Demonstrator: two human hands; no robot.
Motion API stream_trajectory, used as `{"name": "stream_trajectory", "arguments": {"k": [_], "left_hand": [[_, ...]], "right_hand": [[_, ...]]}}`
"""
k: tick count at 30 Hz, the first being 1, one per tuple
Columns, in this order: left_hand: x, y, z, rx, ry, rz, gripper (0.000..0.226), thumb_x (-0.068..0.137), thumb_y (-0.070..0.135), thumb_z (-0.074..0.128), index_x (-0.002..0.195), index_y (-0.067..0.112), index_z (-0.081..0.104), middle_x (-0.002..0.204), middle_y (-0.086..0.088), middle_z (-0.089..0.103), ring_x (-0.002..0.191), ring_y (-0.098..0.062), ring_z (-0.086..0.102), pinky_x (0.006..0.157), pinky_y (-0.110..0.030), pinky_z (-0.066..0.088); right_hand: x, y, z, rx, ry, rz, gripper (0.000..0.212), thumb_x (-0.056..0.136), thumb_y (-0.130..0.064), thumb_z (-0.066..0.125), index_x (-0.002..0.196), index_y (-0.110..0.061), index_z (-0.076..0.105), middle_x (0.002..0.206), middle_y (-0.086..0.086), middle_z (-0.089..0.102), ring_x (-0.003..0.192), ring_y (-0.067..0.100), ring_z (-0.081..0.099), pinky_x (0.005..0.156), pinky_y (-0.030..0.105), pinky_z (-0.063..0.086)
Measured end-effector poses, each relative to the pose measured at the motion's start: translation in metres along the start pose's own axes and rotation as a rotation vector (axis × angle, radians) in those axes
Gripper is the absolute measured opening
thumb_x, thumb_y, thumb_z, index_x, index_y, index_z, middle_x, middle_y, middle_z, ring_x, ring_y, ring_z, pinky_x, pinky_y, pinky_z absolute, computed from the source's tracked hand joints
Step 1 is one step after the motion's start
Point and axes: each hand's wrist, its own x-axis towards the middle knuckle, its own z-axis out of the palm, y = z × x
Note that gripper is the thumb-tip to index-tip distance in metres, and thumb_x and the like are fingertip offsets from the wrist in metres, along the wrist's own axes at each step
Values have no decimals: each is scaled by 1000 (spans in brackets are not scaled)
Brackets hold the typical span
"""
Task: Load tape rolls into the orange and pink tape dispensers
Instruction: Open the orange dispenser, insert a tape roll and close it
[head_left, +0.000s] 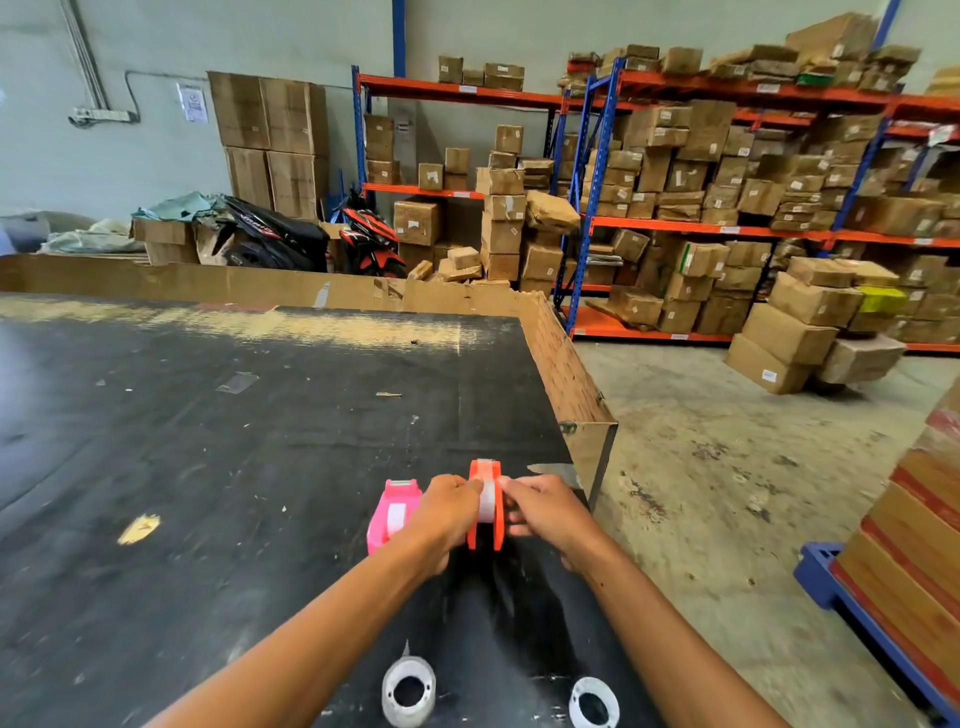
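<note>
The orange tape dispenser (485, 506) stands upright on the black table (208, 467) near its right edge, with a clear tape roll (488, 501) sitting in it. My left hand (444, 517) grips its left side and my right hand (543, 512) its right side, fingertips on the roll. The pink tape dispenser (392, 514) stands just left of my left hand, a tape roll visible inside it. Two white tape rolls lie flat near the front edge, one (409, 691) under my left forearm and another (593, 702) under my right forearm.
A cardboard wall (566, 364) lines the table's far and right edges. Right of the table is concrete floor, a blue pallet (831, 577) with stacked boxes, and orange and blue shelving (727, 228) full of cartons. Two motorbikes (322, 239) stand behind the table.
</note>
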Motion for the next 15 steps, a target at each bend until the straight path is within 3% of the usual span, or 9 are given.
{"name": "stream_trajectory", "arguments": {"k": [2, 4, 8, 10, 13, 15], "left_hand": [[-3, 2, 3, 14, 13, 0, 23, 86, 26, 47, 76, 11, 63, 87, -11, 70, 87, -29, 65, 81, -35, 54], [-9, 4, 5, 40, 29, 2, 20, 87, 21, 48, 72, 13, 58, 86, -9, 63, 83, -24, 58, 70, -29, 45], [-14, 3, 6, 111, 24, 38, 26, 88, 11, 45, 64, 19, 47, 78, -6, 55, 74, -19, 50, 57, -26, 37], [-9, 0, 5, 135, 21, 54, 27, 89, 4, 42, 66, 16, 49, 78, -6, 54, 71, -17, 48, 56, -26, 36], [-13, 1, 2, 159, 29, 76, 18, 90, 4, 40, 85, 7, 57, 94, -7, 53, 69, -14, 49, 55, -22, 36], [-14, 0, 0, 184, 12, 84, 22, 92, 6, 39, 80, 8, 58, 90, 1, 52, 68, -12, 47, 54, -20, 34]], "right_hand": [[7, 6, 4, 13, -1, 25, 28, 94, -15, 47, 92, 1, 70, 76, 7, 65, 67, 10, 62, 50, 13, 52], [13, 13, 8, 13, -7, 36, 29, 93, -15, 47, 91, 4, 69, 82, 12, 66, 74, 15, 64, 57, 18, 55], [14, 19, 11, -19, 3, 41, 29, 91, -12, 47, 94, 6, 69, 99, 25, 71, 84, 19, 66, 59, 18, 54], [12, 21, 10, -30, 1, 26, 29, 90, -10, 46, 100, 9, 66, 108, 30, 67, 87, 25, 69, 62, 19, 55], [10, 22, 11, -31, -17, 33, 28, 91, -11, 46, 101, 8, 65, 111, 29, 66, 96, 27, 70, 65, 19, 57], [7, 19, 11, -33, -28, 32, 27, 92, -13, 46, 100, 0, 69, 109, 21, 70, 97, 23, 69, 63, 17, 54]]}}
